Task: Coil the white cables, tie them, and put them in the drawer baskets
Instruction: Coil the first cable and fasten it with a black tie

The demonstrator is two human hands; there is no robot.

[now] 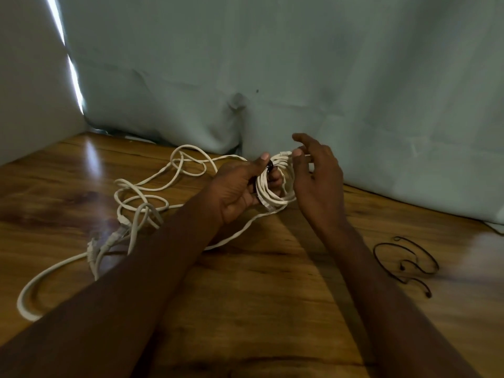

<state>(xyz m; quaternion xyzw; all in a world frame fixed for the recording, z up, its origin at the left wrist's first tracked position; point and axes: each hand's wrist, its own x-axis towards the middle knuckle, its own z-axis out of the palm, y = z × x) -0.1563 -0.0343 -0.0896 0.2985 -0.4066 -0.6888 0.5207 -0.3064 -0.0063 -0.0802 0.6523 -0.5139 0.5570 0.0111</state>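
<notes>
My left hand (240, 186) grips a small coil of white cable (275, 192) above the wooden table, its thumb pressing a black tie (269, 167) against the coil. To the right of the coil is my right hand (317, 175), its fingers spread and loosely bent; the thumb touches the coil's top by a white plug (285, 153). Several loose white cables (141, 192) lie tangled on the table to the left, their plug ends (109, 238) bunched near my left forearm.
Thin black ties (406, 257) lie on the wooden table (272, 296) to the right of my right forearm. A pale green cloth (300, 77) hangs along the table's back edge. A white wall (27, 91) closes the left side.
</notes>
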